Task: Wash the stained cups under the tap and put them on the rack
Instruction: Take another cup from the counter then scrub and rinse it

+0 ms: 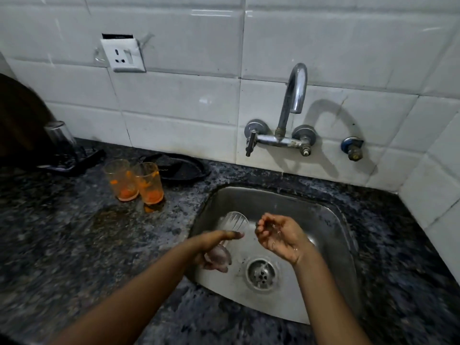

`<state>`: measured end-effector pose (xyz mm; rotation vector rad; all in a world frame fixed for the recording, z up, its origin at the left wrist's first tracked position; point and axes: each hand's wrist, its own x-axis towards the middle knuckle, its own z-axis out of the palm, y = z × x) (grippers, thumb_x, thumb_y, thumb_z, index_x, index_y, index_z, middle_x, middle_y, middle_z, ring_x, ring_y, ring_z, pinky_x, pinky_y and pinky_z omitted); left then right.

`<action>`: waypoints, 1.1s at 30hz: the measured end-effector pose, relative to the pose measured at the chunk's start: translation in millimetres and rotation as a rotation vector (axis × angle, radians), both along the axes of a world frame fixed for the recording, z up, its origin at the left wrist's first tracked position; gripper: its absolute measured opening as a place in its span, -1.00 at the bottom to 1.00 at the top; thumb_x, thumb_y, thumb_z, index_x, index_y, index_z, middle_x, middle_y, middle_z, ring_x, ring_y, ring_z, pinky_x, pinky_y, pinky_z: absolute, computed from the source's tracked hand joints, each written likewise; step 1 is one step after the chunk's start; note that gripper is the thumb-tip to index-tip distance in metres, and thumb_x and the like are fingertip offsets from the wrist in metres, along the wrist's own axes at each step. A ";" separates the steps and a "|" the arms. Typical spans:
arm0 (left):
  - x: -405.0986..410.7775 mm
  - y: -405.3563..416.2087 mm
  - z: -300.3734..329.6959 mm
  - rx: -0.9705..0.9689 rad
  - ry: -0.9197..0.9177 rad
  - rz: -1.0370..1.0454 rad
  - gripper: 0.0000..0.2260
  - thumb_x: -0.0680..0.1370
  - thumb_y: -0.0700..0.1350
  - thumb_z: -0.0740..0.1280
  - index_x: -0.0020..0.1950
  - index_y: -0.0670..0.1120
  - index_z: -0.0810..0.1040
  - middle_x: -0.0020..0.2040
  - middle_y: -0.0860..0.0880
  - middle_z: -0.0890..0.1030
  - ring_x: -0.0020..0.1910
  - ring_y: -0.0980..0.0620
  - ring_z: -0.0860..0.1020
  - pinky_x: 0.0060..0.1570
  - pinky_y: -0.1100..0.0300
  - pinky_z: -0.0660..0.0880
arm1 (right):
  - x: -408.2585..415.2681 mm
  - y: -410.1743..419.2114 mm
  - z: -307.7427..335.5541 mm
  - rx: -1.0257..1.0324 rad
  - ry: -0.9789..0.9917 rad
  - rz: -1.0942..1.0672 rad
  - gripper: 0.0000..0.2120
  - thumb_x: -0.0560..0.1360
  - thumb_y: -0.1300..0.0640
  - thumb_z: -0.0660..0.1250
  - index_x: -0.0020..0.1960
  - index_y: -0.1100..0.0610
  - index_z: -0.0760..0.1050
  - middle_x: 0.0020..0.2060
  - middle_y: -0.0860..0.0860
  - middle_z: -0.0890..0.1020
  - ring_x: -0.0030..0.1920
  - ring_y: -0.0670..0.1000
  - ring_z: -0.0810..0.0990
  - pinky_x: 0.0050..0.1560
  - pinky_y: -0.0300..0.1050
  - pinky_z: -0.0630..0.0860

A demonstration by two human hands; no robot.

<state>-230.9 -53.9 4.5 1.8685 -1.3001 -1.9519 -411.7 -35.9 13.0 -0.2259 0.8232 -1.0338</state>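
Observation:
My left hand (214, 250) grips a clear ribbed glass cup (232, 222) over the steel sink (331, 245), its mouth tilted up and away from me. My right hand (278, 236) hovers just right of the cup, wet, palm up, fingers loosely curled and holding nothing. Two cups stained orange stand upright, side by side, on the counter left of the sink: one (121, 179) further left, the other (150, 183) nearer the sink. The chrome tap (293, 95) sticks out from the tiled wall above the sink. A clear upturned glass (59, 133) sits on a black rack (82, 158) at the far left.
A black plate (179, 166) lies on the dark granite counter (74, 232) behind the stained cups. The sink drain (260, 273) is below my hands. A wall socket (123, 55) is mounted upper left, a small valve (353, 148) right of the tap.

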 end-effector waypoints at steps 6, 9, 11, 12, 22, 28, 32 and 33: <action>-34.0 19.1 -34.1 0.285 0.463 0.193 -0.54 0.48 0.12 0.31 0.25 -0.14 0.47 -0.03 -0.16 0.62 -0.15 -0.09 0.63 -0.14 0.03 0.61 | 17.0 3.4 45.7 -0.289 1.107 0.336 -0.75 0.58 0.20 0.15 -0.21 0.28 0.47 -0.36 0.18 0.53 -0.40 0.07 0.50 -0.37 -0.10 0.50; -42.3 24.9 -36.9 0.407 0.455 0.347 -0.28 0.40 0.37 0.22 0.26 -0.20 0.46 0.02 -0.26 0.63 -0.17 -0.18 0.66 -0.23 -0.08 0.61 | -2.5 15.2 35.9 -0.402 1.481 0.458 -0.77 0.44 0.01 0.39 -0.02 0.15 0.52 -0.18 0.10 0.56 -0.19 0.05 0.52 -0.18 -0.08 0.48; -44.5 28.0 -35.0 0.400 0.474 0.356 -0.31 0.42 0.39 0.17 0.25 -0.16 0.49 0.13 -0.24 0.59 0.01 -0.20 0.60 -0.02 -0.17 0.50 | -6.0 30.7 22.9 -0.405 1.535 0.573 -0.52 0.31 -0.11 0.48 0.16 0.02 0.48 -0.08 -0.01 0.54 -0.13 -0.04 0.52 -0.26 -0.26 0.44; -46.6 30.9 -31.9 0.401 0.497 0.343 -0.33 0.44 0.38 0.13 0.20 -0.15 0.53 0.12 -0.24 0.59 0.05 -0.21 0.56 0.08 -0.20 0.41 | -3.2 39.1 16.6 -0.416 1.522 0.566 -0.45 0.27 -0.13 0.50 0.20 -0.02 0.45 -0.06 -0.04 0.53 -0.12 -0.08 0.52 -0.30 -0.31 0.42; -34.5 23.8 5.0 0.193 0.696 0.200 -0.36 0.45 0.37 0.07 0.09 -0.10 0.64 -0.05 -0.09 0.69 -0.13 0.00 0.67 -0.25 0.16 0.59 | 24.8 49.8 11.0 -0.619 1.447 -0.084 -0.44 0.21 0.04 0.55 0.17 -0.02 0.48 0.07 0.01 0.57 0.03 -0.04 0.56 0.01 -0.17 0.54; 39.0 -15.3 33.1 -0.131 0.367 -0.026 -0.27 0.38 0.48 0.01 0.15 -0.04 0.60 0.12 -0.04 0.62 0.04 0.03 0.59 -0.07 0.12 0.46 | 71.9 17.3 62.9 -0.710 1.421 -0.375 -0.54 0.20 0.16 0.57 0.06 0.03 0.55 -0.17 -0.25 0.58 -0.23 -0.33 0.56 -0.19 -0.43 0.50; 138.1 -41.8 32.7 -0.304 0.207 0.063 -0.37 0.47 0.39 0.01 -0.11 -0.07 0.65 -0.20 0.01 0.71 -0.30 0.09 0.62 -0.32 0.32 0.45 | 142.0 -15.2 101.8 -0.758 1.493 -0.348 -0.61 0.16 0.17 0.57 -0.04 0.08 0.58 -0.29 -0.10 0.64 -0.27 -0.12 0.61 -0.09 -0.09 0.59; 167.2 -47.9 29.6 -0.346 0.185 0.115 -0.44 0.51 0.32 0.04 -0.16 -0.08 0.62 -0.28 0.01 0.69 -0.36 0.08 0.60 -0.40 0.36 0.42 | 163.6 -23.8 109.1 -0.778 1.492 -0.316 -0.60 0.16 0.18 0.57 -0.03 0.09 0.59 -0.25 -0.05 0.65 -0.23 -0.06 0.63 -0.06 -0.04 0.60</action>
